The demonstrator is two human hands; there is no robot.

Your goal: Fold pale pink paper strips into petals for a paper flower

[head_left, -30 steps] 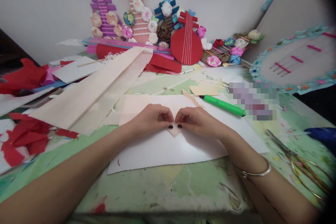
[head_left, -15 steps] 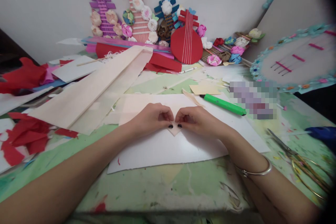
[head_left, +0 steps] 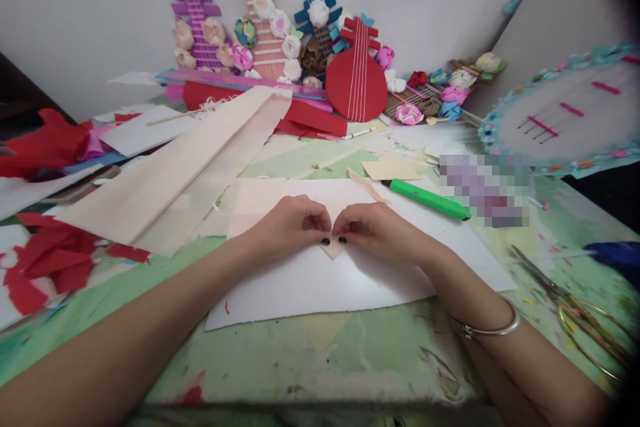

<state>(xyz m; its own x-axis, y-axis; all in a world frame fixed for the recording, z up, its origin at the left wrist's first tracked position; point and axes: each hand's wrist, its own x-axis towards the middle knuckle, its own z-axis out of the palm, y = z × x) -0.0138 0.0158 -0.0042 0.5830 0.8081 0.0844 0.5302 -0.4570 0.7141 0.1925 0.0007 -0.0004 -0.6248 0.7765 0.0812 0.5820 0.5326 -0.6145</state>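
Note:
My left hand (head_left: 290,223) and my right hand (head_left: 375,228) meet at the middle of the table, fingers curled and pinched. Both press down on a small folded piece of cream paper (head_left: 333,250), whose pointed tip pokes out toward me below the thumbs. The piece lies on a large white sheet (head_left: 320,283) spread over the green, paint-stained table (head_left: 350,353). A silver bangle (head_left: 487,327) circles my right wrist.
A green marker (head_left: 427,200) lies right of my hands, gold-handled scissors (head_left: 570,307) further right. Long cream paper strips (head_left: 170,173) and red paper scraps (head_left: 50,267) cover the left. Paper instruments and paper roses (head_left: 310,53) stand against the wall, a round decorated board (head_left: 565,113) at right.

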